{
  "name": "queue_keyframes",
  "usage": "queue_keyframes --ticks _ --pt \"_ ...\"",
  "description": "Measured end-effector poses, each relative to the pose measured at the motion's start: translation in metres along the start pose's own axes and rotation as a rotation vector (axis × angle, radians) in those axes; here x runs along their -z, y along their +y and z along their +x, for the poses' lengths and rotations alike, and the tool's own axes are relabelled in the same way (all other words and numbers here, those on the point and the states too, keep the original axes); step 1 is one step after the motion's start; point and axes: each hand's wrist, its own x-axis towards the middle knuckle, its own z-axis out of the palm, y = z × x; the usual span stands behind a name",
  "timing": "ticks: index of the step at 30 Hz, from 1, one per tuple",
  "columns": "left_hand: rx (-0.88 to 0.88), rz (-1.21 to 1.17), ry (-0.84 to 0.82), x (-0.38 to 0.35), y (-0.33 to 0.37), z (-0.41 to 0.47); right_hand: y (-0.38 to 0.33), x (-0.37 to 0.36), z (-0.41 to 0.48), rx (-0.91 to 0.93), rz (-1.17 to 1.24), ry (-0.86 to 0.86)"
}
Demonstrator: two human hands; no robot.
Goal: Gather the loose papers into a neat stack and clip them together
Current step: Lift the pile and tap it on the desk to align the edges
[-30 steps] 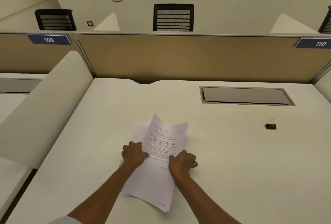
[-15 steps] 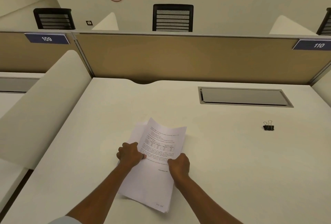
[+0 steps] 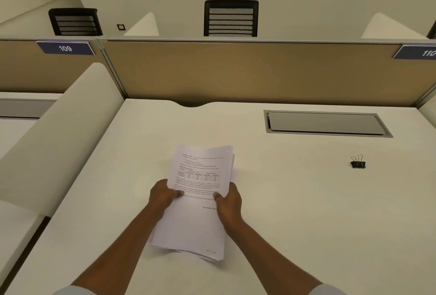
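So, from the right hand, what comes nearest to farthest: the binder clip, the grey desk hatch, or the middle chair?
From the right hand:
1. Binder clip, on the desk to the right.
2. Hatch, farther back, right.
3. Chair, beyond the partition.

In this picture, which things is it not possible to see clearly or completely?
- Printed text on the papers, head view: too small and blurred to read.
- Sheet count: only staggered edges show.
- Fingers of the left hand and right hand: under the papers.
- Binder clip: too small for details.
- Sign at right: cut by the frame edge.
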Motion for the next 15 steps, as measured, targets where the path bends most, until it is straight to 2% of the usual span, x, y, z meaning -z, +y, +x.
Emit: queue_keyframes --ticks 4,7,9,15 --pt "-0.014 0.087 0.061 0.003 -0.004 0.003 -0.005 -0.009 0.000 0.005 -0.061 -0.021" --pt "0.004 0.179 0.101 -0.001 -0.004 0.002 0.000 -0.019 0.004 -0.119 -0.265 0.020" --pt "0.009 0.243 0.118 -0.003 -0.006 0.004 0.001 -0.021 0.009 -0.195 -0.302 0.062" --pt "-0.088 0.444 0.113 -0.006 -0.013 0.009 -0.008 -0.025 0.011 -0.294 -0.625 0.145"
